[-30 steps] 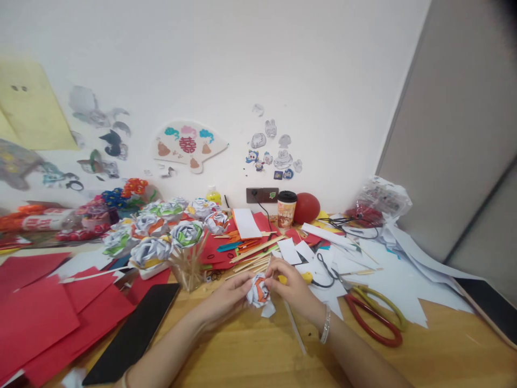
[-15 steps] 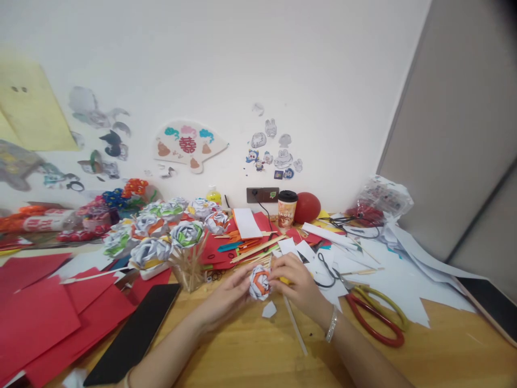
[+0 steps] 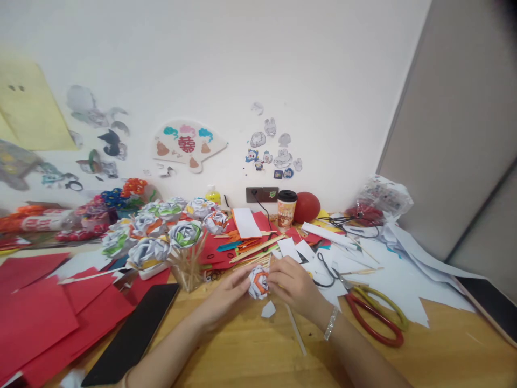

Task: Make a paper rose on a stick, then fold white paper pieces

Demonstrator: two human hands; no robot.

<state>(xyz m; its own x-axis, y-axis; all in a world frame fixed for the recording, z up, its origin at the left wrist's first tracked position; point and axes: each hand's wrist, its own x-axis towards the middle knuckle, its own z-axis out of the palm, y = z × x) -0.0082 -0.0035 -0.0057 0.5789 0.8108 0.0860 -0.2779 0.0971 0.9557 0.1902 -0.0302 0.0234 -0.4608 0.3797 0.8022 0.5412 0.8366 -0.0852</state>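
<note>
- As both bare forearms reach in over the wooden table (image 3: 246, 361), a sparkly bracelet (image 3: 330, 323) shows on the right wrist.
- Left side, nearest: black slab (image 3: 133, 334) lying at an angle, next to overlapping red sheets (image 3: 36, 323).
- Thin white stick (image 3: 297, 331) flat on the wood between the forearms; small white scrap (image 3: 268, 309) just nearer than the hands.
- Right side: scissors (image 3: 375, 315), one handle loop red, one olive, blades pointing away, over white paper offcuts (image 3: 398, 285).
- Paper flower (image 3: 258, 282), white with orange in it, sits between the two hands. Can't tell if it touches the table.
- Left hand (image 3: 226, 299): fingers nearly closed, gripping the flower's left side, tips partly hidden.
- Right hand (image 3: 297, 288): thumb and index pinched together on the flower's right edge, other fingers curled. Exact bit pinched: can't tell.
- Past the left hand: clear container (image 3: 188, 269) of thin sticks, then a cluster of other paper flowers (image 3: 149, 250), white with green, orange or yellow.
- Past the right hand: lidded paper cup (image 3: 286, 210), printed, lettering too blurred to read; red ball (image 3: 309, 207) just beside it.
- Far left: red-and-white wrapper (image 3: 48, 220), characters on it not legible.
- Wall: socket (image 3: 262, 194) with a plug and green sticker; fan cutout (image 3: 189, 156) bearing a red 囍, the only readable writing; small cartoon stickers (image 3: 283, 158).
</note>
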